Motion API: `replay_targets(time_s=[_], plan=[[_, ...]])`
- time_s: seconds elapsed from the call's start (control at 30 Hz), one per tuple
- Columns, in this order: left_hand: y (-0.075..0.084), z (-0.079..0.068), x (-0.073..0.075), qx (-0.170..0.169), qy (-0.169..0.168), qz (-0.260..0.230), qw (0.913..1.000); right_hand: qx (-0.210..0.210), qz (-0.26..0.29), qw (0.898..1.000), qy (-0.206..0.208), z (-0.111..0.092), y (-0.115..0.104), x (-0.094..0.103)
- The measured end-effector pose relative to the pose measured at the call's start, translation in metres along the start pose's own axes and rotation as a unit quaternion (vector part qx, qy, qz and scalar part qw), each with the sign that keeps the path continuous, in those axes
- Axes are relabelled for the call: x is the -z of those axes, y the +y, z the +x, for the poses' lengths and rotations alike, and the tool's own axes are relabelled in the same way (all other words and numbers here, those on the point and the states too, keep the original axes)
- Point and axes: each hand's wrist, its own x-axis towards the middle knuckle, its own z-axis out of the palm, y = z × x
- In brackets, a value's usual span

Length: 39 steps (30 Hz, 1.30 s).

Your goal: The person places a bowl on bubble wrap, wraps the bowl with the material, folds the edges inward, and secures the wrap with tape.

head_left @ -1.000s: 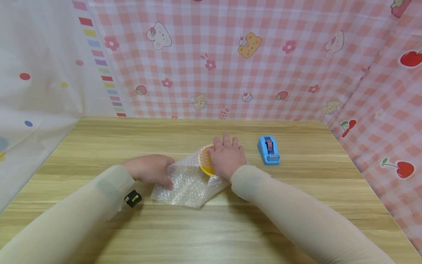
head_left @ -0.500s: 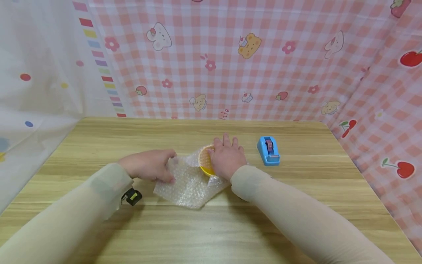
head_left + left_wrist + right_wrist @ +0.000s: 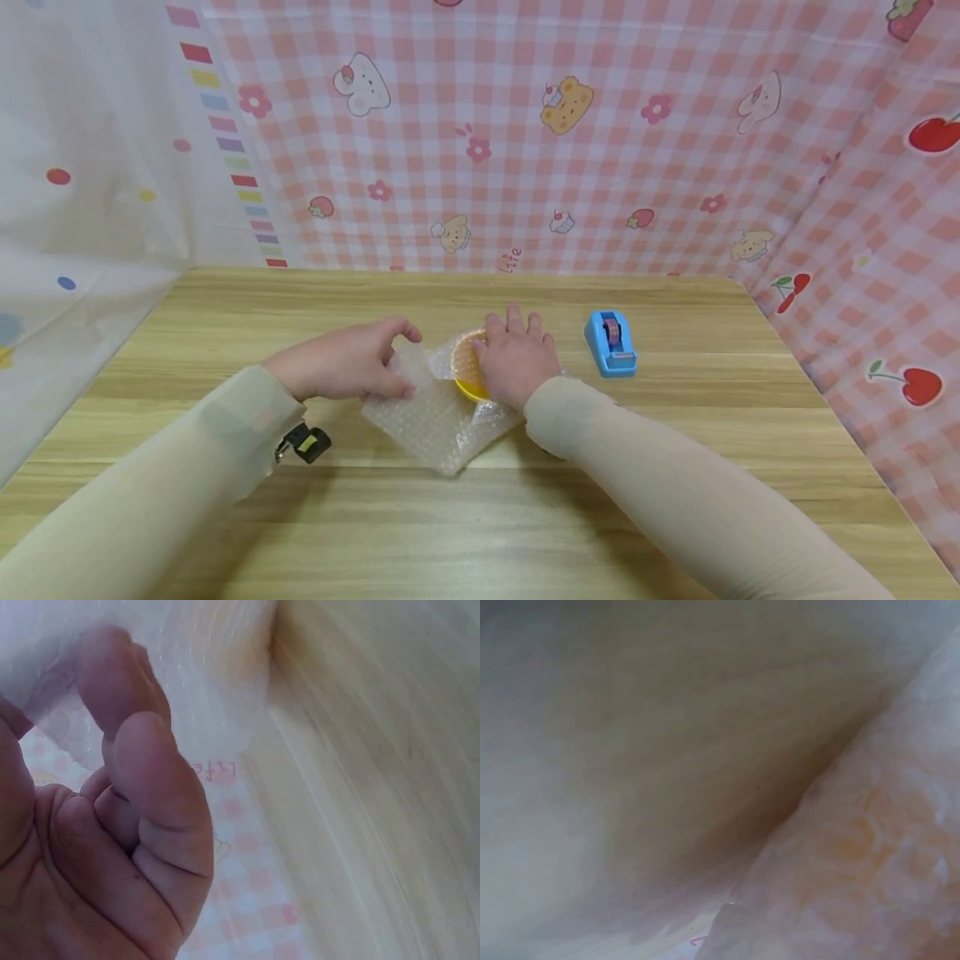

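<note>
A sheet of clear bubble wrap lies on the table, partly folded over a round yellow thing with a curved rim. My right hand rests on the covered yellow thing with fingers spread, hiding its right part. At the wrap's left end, my left hand holds the edge, its thumb and forefinger set apart around the raised film. Bent fingers of that hand show in the left wrist view, the film hanging behind their tips. In the right wrist view, the wrap bulges with orange-yellow showing through.
A blue tape dispenser with a pink roll stands to the right of my right hand. A small black device hangs at the left wrist. The wooden table ends at a pink checked curtain behind.
My left hand has moved slightly right and away from me, drawing the wrap's left edge inward toward the yellow thing. The right hand has stayed in place.
</note>
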Motion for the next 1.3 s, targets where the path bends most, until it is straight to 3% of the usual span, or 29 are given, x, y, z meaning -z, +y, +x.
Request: replay_targets(time_s=[0.7,1.0,1.3], plan=[[0.016,0.012,-0.006,-0.057,0.064,-0.059,0.9946,-0.007,0.011,1.000,-0.006,0.002,-0.002,-0.001],[0.024,0.018,-0.013,-0.086,0.104,-0.053,0.9893,-0.001,0.000,1.000,-0.007,0.000,-0.002,0.000],[0.027,0.024,-0.017,-0.090,0.112,-0.058,0.9880,0.004,-0.006,1.000,-0.005,0.000,-0.002,0.000]])
